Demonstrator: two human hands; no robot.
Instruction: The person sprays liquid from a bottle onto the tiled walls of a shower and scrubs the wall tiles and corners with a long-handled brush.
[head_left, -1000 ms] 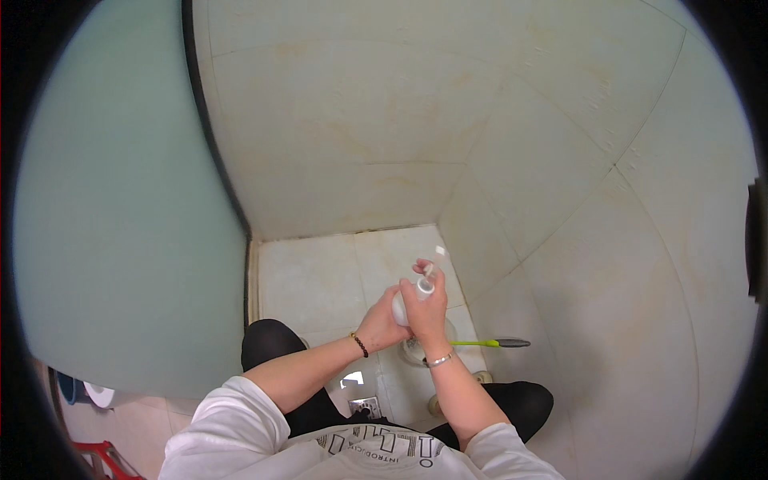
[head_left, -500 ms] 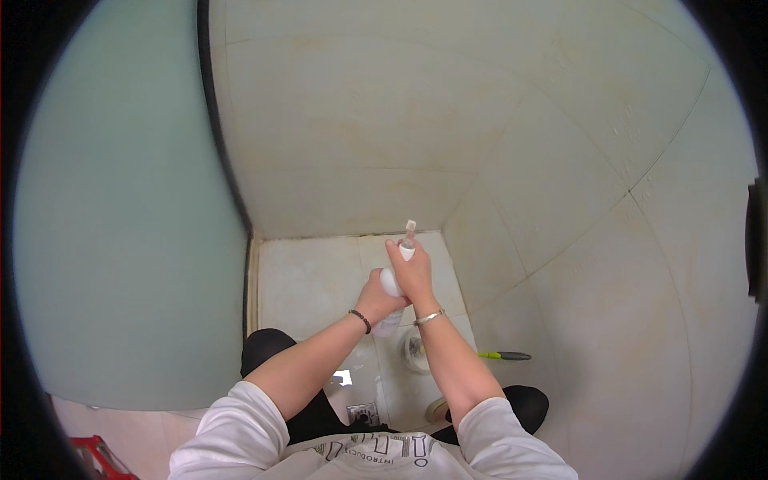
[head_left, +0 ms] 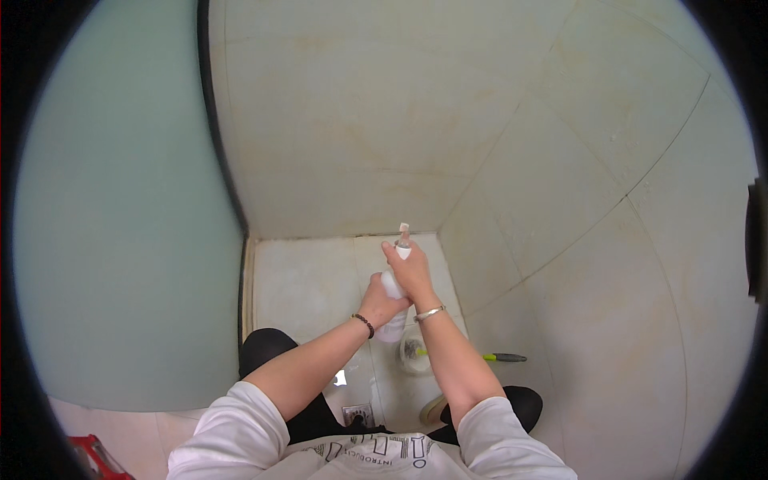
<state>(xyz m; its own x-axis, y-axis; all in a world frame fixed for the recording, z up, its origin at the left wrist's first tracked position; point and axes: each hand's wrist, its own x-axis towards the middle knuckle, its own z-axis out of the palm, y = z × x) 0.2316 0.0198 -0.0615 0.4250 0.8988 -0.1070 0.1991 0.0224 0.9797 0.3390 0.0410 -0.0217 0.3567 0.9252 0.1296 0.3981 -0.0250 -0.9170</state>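
Note:
A white spray bottle [head_left: 392,330] is held in front of me, over the tiled floor by the far wall. My left hand [head_left: 379,303] is closed around its body, below the top. My right hand [head_left: 414,274] grips the upper part, partly hiding it, with the nozzle [head_left: 404,230] sticking out beyond the fingers toward the wall. Under my right forearm, a round whitish container [head_left: 413,364] rests on the floor. A brush with a green and grey handle [head_left: 506,358] lies across it, its middle hidden behind that arm.
Frosted glass [head_left: 128,208] with a dark edge stands on the left. Stained wall tiles [head_left: 352,120] rise ahead and on the right. A square drain [head_left: 358,415] and wet floor lie between my bent knees. A red object [head_left: 94,462] shows at the lower left.
Both hands and the spray bottle have shifted slightly left, and a bit more of the bottle's lower end shows. The grips look the same.

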